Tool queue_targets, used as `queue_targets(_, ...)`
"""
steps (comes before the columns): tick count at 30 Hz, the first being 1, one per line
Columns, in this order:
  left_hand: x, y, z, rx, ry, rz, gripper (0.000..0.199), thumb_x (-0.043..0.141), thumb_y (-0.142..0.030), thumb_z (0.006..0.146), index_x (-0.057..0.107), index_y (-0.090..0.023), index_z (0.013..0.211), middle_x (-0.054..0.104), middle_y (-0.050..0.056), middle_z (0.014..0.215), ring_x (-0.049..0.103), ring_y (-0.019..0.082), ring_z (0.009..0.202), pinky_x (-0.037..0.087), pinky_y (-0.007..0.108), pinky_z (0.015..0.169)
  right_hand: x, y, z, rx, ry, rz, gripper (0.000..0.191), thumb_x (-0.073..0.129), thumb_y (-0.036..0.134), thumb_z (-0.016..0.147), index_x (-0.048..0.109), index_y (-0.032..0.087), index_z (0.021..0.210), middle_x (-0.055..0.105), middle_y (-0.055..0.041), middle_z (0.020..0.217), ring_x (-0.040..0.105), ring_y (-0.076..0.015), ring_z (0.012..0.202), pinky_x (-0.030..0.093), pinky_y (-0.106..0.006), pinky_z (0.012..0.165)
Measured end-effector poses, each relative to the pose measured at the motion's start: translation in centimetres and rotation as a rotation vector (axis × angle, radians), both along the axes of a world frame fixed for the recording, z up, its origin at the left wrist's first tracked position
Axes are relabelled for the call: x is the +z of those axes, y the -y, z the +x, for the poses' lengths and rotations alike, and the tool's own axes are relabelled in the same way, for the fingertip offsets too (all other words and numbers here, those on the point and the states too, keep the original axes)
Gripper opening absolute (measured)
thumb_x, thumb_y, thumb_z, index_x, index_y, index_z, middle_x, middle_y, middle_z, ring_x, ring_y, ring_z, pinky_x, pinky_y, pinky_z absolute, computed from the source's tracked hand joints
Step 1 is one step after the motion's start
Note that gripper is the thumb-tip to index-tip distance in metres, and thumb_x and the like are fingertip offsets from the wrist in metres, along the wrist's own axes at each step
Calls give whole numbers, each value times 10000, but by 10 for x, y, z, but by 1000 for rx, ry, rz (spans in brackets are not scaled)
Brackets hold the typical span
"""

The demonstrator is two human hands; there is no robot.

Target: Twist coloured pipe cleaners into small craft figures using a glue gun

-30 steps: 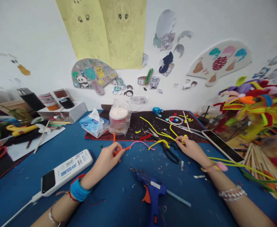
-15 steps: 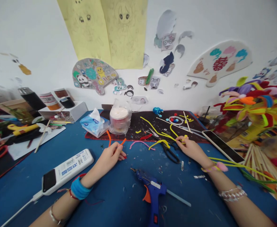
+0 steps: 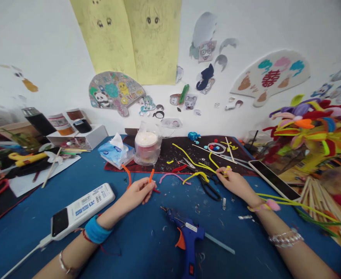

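Observation:
My left hand (image 3: 138, 193) is shut on an orange pipe cleaner (image 3: 127, 176), whose ends stick out on both sides of the fingers, with a short red tip (image 3: 156, 190) showing beyond them. My right hand (image 3: 232, 180) pinches a yellow pipe cleaner (image 3: 227, 169) at the edge of a dark mat (image 3: 170, 159). Near it lie a curled yellow pipe cleaner (image 3: 195, 177) and black-handled scissors (image 3: 210, 190). A pink pipe cleaner (image 3: 173, 176) lies between my hands, touching neither.
A blue glue gun (image 3: 187, 236) lies on the blue table (image 3: 147, 248) below my hands, with a white power strip (image 3: 83, 209) at left. A tissue pack (image 3: 115, 154), a bagged jar (image 3: 147, 148) and a phone (image 3: 270, 180) stand around. Pipe-cleaner flowers (image 3: 312, 131) fill the right.
The orange pipe cleaner has swung up and left in my left hand, away from the pink one, which stays on the table. My right hand has hardly moved.

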State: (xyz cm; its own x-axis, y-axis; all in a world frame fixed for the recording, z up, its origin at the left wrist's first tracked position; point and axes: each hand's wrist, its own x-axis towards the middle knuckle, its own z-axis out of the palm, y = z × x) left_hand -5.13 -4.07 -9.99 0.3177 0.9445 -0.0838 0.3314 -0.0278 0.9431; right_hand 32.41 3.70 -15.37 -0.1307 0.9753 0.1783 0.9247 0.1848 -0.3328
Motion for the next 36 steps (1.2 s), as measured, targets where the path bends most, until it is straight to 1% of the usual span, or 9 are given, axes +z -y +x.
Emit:
queue_targets(6, 11, 3, 4, -35, 260, -235, 347, 425, -407, 866, 607, -115, 911, 535, 2, 594, 464, 90, 473, 360, 222, 487, 0, -1, 0, -13, -3, -3, 258, 378, 394, 863, 572, 240, 938, 630, 1, 647, 599, -171, 551, 332, -234, 506)
queue_targets(9, 10, 2, 2, -21, 339, -297, 247, 498, -285, 831, 641, -103, 919, 593, 34, 683, 531, 92, 533, 391, 207, 506, -2, -2, 1, 4, -14, 12, 251, 384, 388, 858, 579, 238, 909, 647, -4, 661, 596, -167, 541, 332, -236, 504)
queue_targets(12, 8, 2, -2, -23, 390, -340, 217, 566, -216, 801, 649, -119, 977, 627, 39, 763, 570, 84, 591, 412, 176, 518, -3, -2, 2, 4, -13, 17, 255, 385, 389, 857, 584, 240, 915, 643, 0, 641, 591, -164, 526, 328, -236, 495)
queue_targets(16, 8, 3, -4, -42, 444, -430, 300, 683, -189, 733, 641, -140, 1026, 659, 38, 864, 631, 96, 699, 490, 193, 672, -3, -2, 2, -11, -2, 0, 253, 382, 395, 862, 574, 243, 925, 650, 3, 663, 597, -163, 537, 333, -234, 499)
queue_targets(19, 8, 4, -3, -23, 425, -430, 365, 725, -214, 708, 630, -136, 1051, 683, 56, 882, 666, 140, 779, 514, 238, 741, -3, -2, 2, -13, 4, -16, 250, 381, 398, 865, 565, 243, 935, 652, 4, 682, 604, -164, 553, 339, -231, 503)
queue_targets(21, 7, 3, -2, -4, 414, -418, 348, 747, -222, 688, 644, -121, 1003, 694, 64, 870, 674, 151, 780, 524, 251, 742, -3, -3, 2, -8, 2, -18, 251, 382, 401, 866, 562, 244, 943, 651, 3, 687, 608, -166, 564, 345, -230, 507)
queue_targets(24, 3, 2, -1, 28, 403, -392, 285, 776, -223, 652, 659, -100, 881, 704, 71, 840, 681, 159, 755, 536, 256, 721, -4, -3, 3, -8, -2, -25, 256, 375, 404, 870, 561, 248, 953, 646, 3, 677, 606, -168, 565, 355, -231, 519)
queue_targets(29, -2, 0, -1, 70, 380, -332, 293, 803, -255, 612, 633, -105, 798, 717, 81, 825, 688, 171, 730, 547, 271, 687, -4, -2, 2, -1, 5, -22, 258, 372, 403, 871, 562, 244, 942, 646, -4, 680, 607, -170, 566, 358, -234, 528)
queue_targets(36, 1, 2, 3, 89, 288, -228, 313, 789, -329, 611, 593, -112, 721, 692, 46, 635, 666, 160, 613, 535, 266, 603, -4, -4, 3, -2, -1, -34, 266, 371, 414, 871, 558, 244, 953, 619, -2, 643, 604, -175, 561, 354, -235, 519)
